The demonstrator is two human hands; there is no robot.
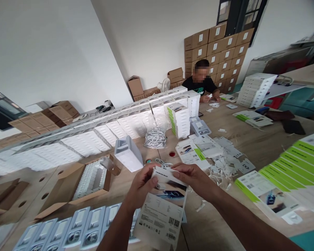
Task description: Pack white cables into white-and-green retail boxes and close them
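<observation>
Two hands meet over a flat white product box point(162, 205) held above the near edge of the wooden desk point(261, 146). The left hand point(141, 184) has its grip closed on the box's upper left corner, thumb on the printed face. The right hand point(196, 179) pinches the top edge at the upper right, fingers curled over the flap. The box tilts away from the camera, its label side with small print and codes facing up.

Below the left forearm lies a row of grey-blue trays point(75, 230), side by side. Just beyond the hands sit a bundle of white cables in clear wrap point(155, 136) and a grey-white stand-up box point(128, 153); an open brown carton point(75, 184) with white parts inside lies to the left. Loose white inserts point(224, 157) are scattered right of the hands, and green-edged flat boxes point(290, 174) fan along the right edge. Long rows of white boxes point(115, 129) run down the desk. At the far end a person in a black shirt point(200, 85) sits before stacked brown cartons point(219, 52)
</observation>
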